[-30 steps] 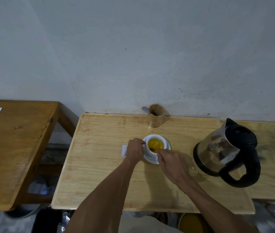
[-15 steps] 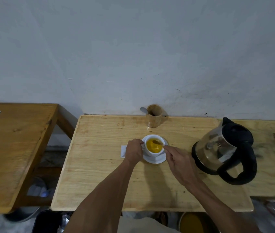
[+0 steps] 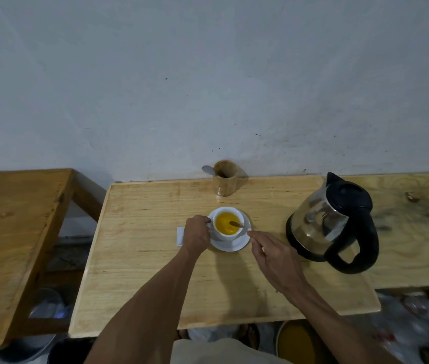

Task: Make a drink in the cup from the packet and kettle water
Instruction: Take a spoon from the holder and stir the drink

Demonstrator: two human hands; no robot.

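Observation:
A white cup full of yellow-orange liquid stands on a white saucer in the middle of the light wooden table. My left hand grips the cup at its left side, where the handle is hidden. My right hand pinches the end of a small spoon whose bowl dips into the liquid. A white packet lies flat on the table, partly under my left hand. The steel kettle with black lid and handle stands to the right.
A wooden holder with a metal spoon in it stands at the back edge by the grey wall. A darker wooden table sits to the left across a gap. Buckets and bags lie on the floor below.
The liquid has turned from clear amber to an opaque yellow-orange. My right hand has swung the spoon round inside the cup. My left hand has stayed on the cup.

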